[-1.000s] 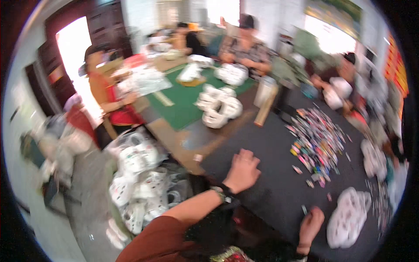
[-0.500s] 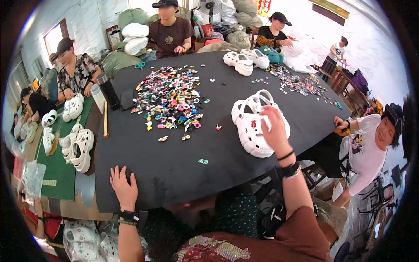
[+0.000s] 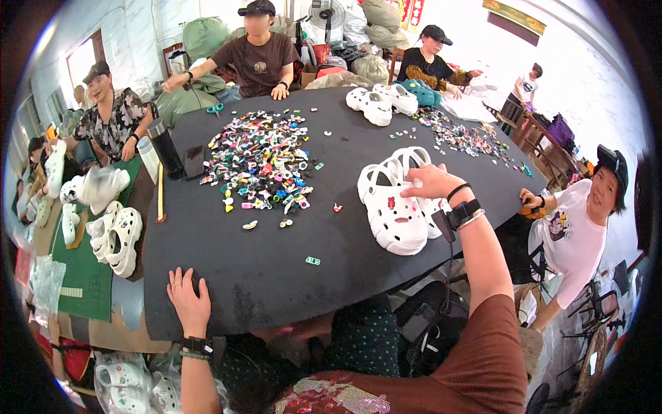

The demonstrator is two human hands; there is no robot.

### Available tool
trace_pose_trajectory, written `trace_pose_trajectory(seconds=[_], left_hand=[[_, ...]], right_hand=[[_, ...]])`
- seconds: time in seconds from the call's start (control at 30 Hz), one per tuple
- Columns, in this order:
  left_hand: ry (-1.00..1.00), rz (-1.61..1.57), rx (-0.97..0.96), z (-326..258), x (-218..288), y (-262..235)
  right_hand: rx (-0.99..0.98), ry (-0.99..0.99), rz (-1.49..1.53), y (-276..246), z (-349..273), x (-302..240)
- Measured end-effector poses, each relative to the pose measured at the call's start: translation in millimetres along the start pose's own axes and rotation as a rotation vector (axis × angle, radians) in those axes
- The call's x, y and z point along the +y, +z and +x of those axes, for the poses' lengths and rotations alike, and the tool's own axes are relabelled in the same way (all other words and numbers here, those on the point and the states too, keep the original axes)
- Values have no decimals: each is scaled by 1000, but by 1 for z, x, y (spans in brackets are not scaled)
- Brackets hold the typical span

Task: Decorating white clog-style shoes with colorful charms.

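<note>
A pair of white clogs (image 3: 393, 231) stands side by side on the black table, toes toward me, with small red charms on the left clog's upper. My right hand (image 3: 431, 182) comes over the right clog from the right. Its fingers are bent and closed at that clog's upper, near the opening; the fingertips are partly hidden. My left hand (image 3: 188, 298) lies flat on the table near its front left edge, fingers apart, holding nothing. A small green charm (image 3: 313, 261) lies between my hands.
A heap of mixed charms (image 3: 258, 162) covers the table's far left-middle, with a smaller heap (image 3: 458, 134) at far right. A black bottle (image 3: 165, 148) stands at the left edge. More white clogs (image 3: 376, 107) sit at the back. Co-workers sit around; one hand (image 3: 531, 199) rests at the right edge.
My right hand has turned, and its spread fingers have drawn together over the right clog. The view has shifted slightly. Across the table, a co-worker has stretched an arm out to the left.
</note>
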State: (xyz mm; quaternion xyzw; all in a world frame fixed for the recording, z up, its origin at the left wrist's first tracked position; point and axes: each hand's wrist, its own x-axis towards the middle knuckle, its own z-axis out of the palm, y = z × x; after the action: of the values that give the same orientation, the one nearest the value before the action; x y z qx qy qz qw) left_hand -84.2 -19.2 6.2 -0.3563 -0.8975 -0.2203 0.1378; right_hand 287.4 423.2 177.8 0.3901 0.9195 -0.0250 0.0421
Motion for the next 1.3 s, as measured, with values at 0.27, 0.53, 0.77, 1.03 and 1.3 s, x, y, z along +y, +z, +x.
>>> trace_pose_trajectory(seconds=[0.27, 0.53, 0.77, 1.03, 1.3], left_hand=[[19, 3, 23, -2, -2, 7], [47, 3, 71, -1, -8, 13], [175, -41, 239, 5, 9, -2], [-6, -307, 371, -6, 2, -2], [-289, -666, 675, -10, -13, -8]], right_hand=[[22, -103, 44, 11, -5, 9], [3, -184, -172, 14, 14, 3], [238, -488, -226, -31, -10, -62], [262, -1021, -243, -59, 4, -223], [284, -1413, -325, -31, 9, -351]])
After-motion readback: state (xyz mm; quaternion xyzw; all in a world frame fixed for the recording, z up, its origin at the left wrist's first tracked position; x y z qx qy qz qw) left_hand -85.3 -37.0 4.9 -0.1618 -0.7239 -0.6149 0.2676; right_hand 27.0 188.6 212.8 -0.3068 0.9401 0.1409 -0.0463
